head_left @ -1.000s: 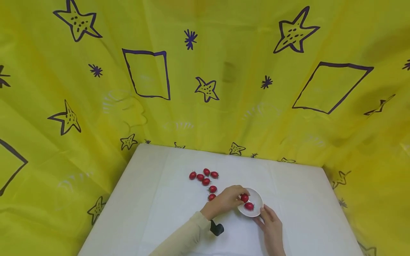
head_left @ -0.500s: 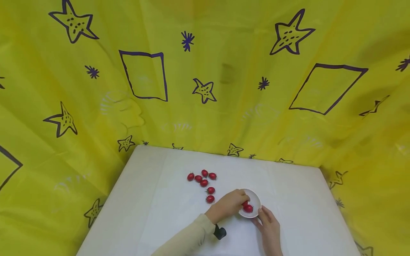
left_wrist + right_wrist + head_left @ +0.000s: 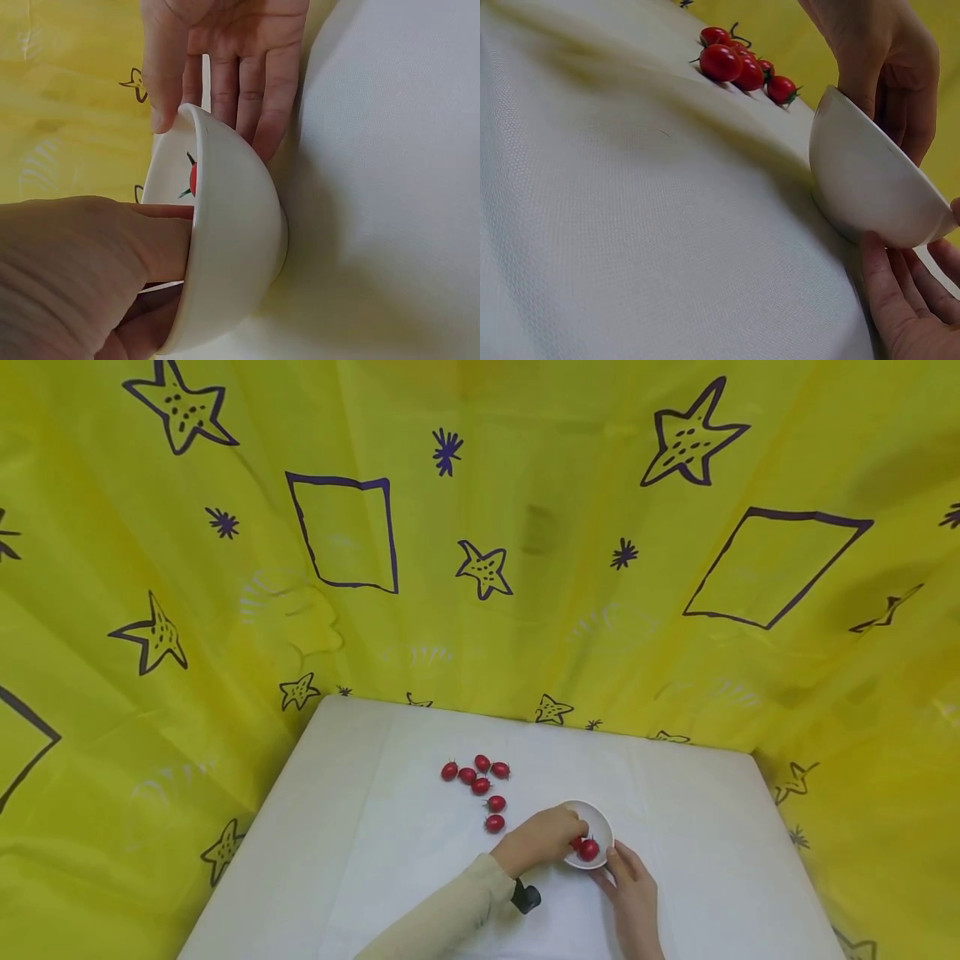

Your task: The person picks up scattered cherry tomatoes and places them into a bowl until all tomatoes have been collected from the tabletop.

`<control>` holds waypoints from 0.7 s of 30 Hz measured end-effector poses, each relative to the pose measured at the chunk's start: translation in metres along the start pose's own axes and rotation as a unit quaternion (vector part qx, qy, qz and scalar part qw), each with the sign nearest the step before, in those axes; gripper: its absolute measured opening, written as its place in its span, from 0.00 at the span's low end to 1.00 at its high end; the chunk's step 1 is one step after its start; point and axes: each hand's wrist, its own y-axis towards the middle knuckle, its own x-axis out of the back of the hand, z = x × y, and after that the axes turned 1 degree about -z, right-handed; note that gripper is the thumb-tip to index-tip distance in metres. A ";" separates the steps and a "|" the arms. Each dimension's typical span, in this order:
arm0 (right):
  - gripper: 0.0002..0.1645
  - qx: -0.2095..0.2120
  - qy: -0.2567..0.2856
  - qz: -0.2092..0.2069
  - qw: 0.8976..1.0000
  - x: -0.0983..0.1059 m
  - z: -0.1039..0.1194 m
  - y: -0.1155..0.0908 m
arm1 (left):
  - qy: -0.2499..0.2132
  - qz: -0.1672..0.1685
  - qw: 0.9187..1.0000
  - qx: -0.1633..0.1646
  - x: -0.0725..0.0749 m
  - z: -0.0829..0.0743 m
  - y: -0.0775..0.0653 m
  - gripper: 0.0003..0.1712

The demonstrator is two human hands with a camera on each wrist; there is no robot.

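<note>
A small white bowl (image 3: 598, 820) stands on the white table. My right hand (image 3: 636, 893) holds it from the right, with the thumb at the rim and the fingers against its outer side. My left hand (image 3: 542, 838) reaches over the left rim, fingers curled down inside the bowl. At those fingertips is a cherry tomato (image 3: 576, 843), partly covered by the hand. Another cherry tomato (image 3: 588, 850) lies beside it in the bowl. The left wrist view shows the bowl's wall (image 3: 236, 240) hiding the left fingertips.
Several loose cherry tomatoes (image 3: 481, 786) lie on the table (image 3: 360, 827) left of and beyond the bowl. A black device (image 3: 527, 898) sits at the left wrist. A yellow curtain (image 3: 555, 635) with drawn stars surrounds the table.
The left hand has lowered a cherry tomato from near the rim deeper into the bowl. The other tomato in the bowl has shifted slightly right. The right hand keeps its hold on the bowl.
</note>
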 end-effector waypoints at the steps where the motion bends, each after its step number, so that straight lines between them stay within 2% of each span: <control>1: 0.39 0.002 0.001 -0.001 1.000 0.000 0.000 0.000 | 0.000 0.004 1.000 -0.002 0.001 0.000 0.000 0.10; 5: 0.38 0.002 -0.007 0.000 1.000 0.000 -0.001 0.001 | 0.003 0.013 1.000 -0.009 0.002 -0.001 0.002 0.09; 10: 0.38 0.003 -0.009 0.000 1.000 -0.001 -0.001 0.001 | 0.020 0.006 1.000 -0.019 0.004 -0.002 0.002 0.10; 16: 0.38 -0.004 -0.004 0.001 1.000 -0.001 0.000 0.001 | 0.019 0.020 1.000 -0.005 0.004 -0.002 0.001 0.12; 21: 0.37 -0.002 0.010 -0.002 1.000 -0.001 0.000 0.001 | 0.010 0.020 1.000 0.007 0.007 -0.001 0.000 0.12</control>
